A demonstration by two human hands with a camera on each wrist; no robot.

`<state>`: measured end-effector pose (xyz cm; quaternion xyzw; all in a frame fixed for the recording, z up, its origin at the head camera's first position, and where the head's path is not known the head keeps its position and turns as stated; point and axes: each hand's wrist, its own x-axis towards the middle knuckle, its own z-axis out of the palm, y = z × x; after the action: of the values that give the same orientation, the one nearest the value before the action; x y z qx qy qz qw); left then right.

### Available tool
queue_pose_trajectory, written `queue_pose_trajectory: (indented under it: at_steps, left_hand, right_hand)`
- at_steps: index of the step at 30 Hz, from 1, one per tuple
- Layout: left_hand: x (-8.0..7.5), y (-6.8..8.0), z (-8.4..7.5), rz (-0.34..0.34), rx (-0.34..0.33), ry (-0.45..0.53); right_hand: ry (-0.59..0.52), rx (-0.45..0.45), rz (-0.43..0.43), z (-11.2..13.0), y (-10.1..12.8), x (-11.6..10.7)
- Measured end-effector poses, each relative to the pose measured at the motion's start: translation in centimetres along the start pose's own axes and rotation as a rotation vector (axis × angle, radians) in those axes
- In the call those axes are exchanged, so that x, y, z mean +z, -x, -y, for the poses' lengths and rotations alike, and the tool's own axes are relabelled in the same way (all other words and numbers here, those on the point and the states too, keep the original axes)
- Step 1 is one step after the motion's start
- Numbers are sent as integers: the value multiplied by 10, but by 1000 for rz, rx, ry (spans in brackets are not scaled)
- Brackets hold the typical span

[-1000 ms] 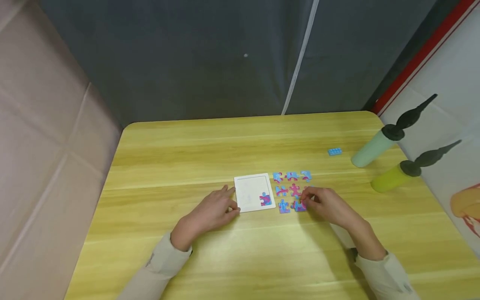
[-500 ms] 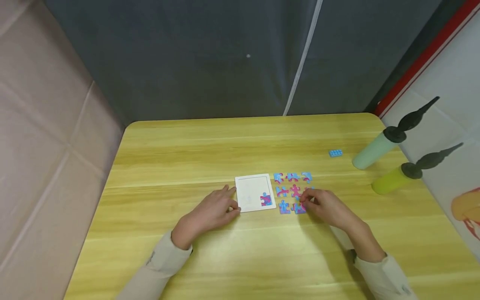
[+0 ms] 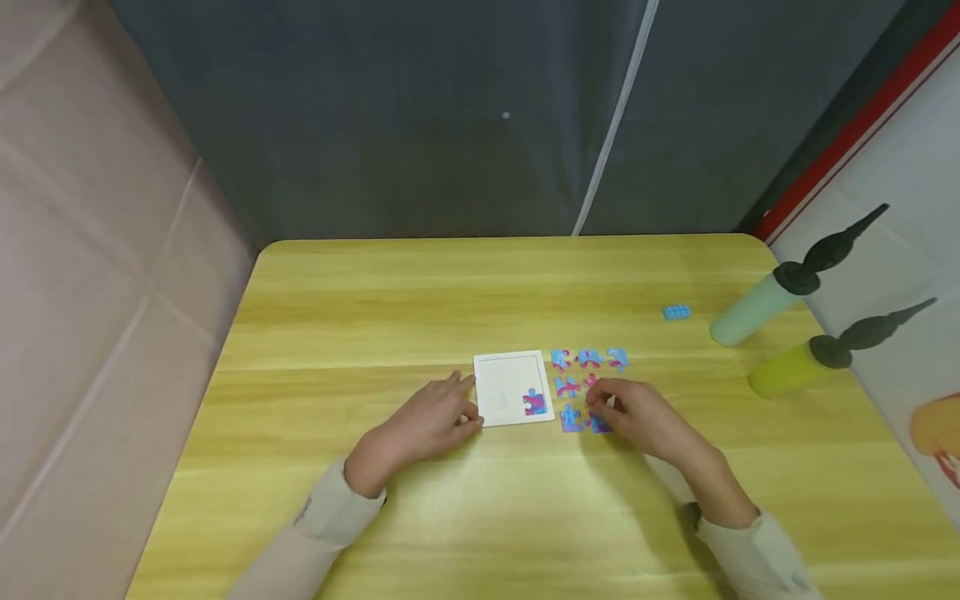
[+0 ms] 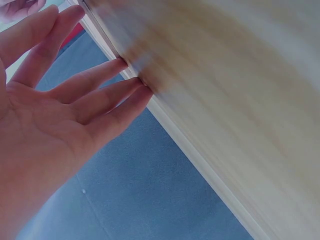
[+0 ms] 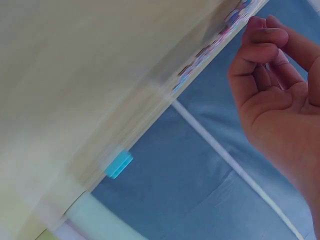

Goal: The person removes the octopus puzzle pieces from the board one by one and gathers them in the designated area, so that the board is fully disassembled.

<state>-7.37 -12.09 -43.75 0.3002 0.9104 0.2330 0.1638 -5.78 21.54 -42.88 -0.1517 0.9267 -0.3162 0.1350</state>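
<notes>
A white square puzzle tray (image 3: 501, 387) lies on the table, with a pink-and-blue jigsaw piece (image 3: 535, 403) in its lower right corner. My left hand (image 3: 423, 423) touches the tray's left edge with fingertips and thumb, the fingers fairly straight. To the tray's right, several jigsaw pieces lie in rows, among them a blue-and-pink piece (image 3: 567, 387) and a blue one (image 3: 571, 418). Over the lower right of these rows is my right hand (image 3: 641, 417), fingers curled and fingertips together. In the right wrist view, no piece shows in my right hand (image 5: 275, 85). That hand hides part of the rows.
A blue toy brick (image 3: 677, 312) lies at the back right of the wooden table (image 3: 375, 300). Near the right edge stand a pale green bottle (image 3: 753, 310) and a lime bottle (image 3: 787, 372), both with black tops. A dark curtain (image 3: 420, 125) hangs behind the table.
My right hand has moved a little left, now covering more of the middle and lower pieces. The left hand stays at the tray's edge. The head view has shifted slightly.
</notes>
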Motion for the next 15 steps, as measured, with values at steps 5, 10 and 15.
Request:
queue_pose_trajectory:
  at_steps: [5,10,15]
  left_hand:
    - [1,2,0,-2,0,5]
    - [1,1,1,-1,-1,4]
    - [1,0,2,3,1,-2]
  right_hand:
    - [-1,-32,6,10,-8,8]
    - [35,-64,5,20,-17,13]
    - [80,-62,30,31,-25,18]
